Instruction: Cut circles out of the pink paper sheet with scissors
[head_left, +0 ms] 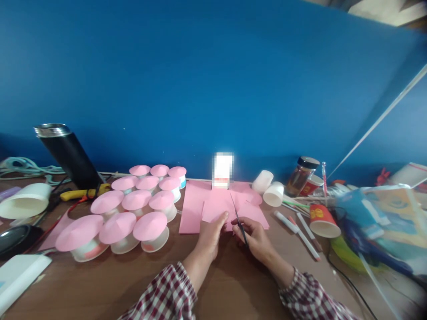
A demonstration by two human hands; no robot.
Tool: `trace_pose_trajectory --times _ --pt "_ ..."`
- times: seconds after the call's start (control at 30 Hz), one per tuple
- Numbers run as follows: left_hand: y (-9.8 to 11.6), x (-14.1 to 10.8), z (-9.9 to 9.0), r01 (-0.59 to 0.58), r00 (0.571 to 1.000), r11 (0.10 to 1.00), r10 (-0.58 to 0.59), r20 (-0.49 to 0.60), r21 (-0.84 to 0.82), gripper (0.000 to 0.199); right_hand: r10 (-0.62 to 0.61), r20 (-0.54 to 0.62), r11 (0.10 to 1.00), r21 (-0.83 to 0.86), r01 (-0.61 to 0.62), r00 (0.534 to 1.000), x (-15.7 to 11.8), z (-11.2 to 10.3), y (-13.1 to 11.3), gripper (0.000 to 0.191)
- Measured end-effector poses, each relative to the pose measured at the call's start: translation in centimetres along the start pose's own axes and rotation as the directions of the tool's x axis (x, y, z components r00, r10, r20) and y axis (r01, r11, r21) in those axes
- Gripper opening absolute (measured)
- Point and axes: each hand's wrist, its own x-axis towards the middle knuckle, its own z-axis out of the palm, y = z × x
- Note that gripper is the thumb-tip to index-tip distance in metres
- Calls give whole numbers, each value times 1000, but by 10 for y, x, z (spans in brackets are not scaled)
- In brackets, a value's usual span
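My left hand point(213, 233) grips a sheet of pink paper point(216, 205), thumb on top near its lower edge. In my right hand point(255, 238) is a pair of dark scissors point(241, 227), its thin blade pointing up and away across the paper. How far the blades are apart cannot be made out. More pink sheets point(190, 213) lie flat beneath and behind the held piece. A rounded pink piece point(251, 195) rests on them at the right. To the left stand rows of upturned paper cups point(156, 240) topped with pink paper cones point(150, 226).
A bright, blurred-out screen point(223, 171) stands against the blue wall point(213, 80). Two white cups point(273, 194), several markers point(305, 238), a red cup point(324, 221) and a lidded jar point(302, 176) are on the right. A black flask point(70, 155) and yellow-handled tool point(85, 193) stand left.
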Motion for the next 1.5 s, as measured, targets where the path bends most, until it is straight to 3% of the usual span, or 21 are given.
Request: trace_pose_trajectory --times 0.73,1.5 --pt "2 -1 1 14 998 999 -16 -62 -33 33 -11 -18 998 -63 10 1000 0 -3 3 37" --pt "1 -1 1 23 1000 1000 -23 8 -3 27 -7 14 1000 17 7 1000 0 -4 2 35"
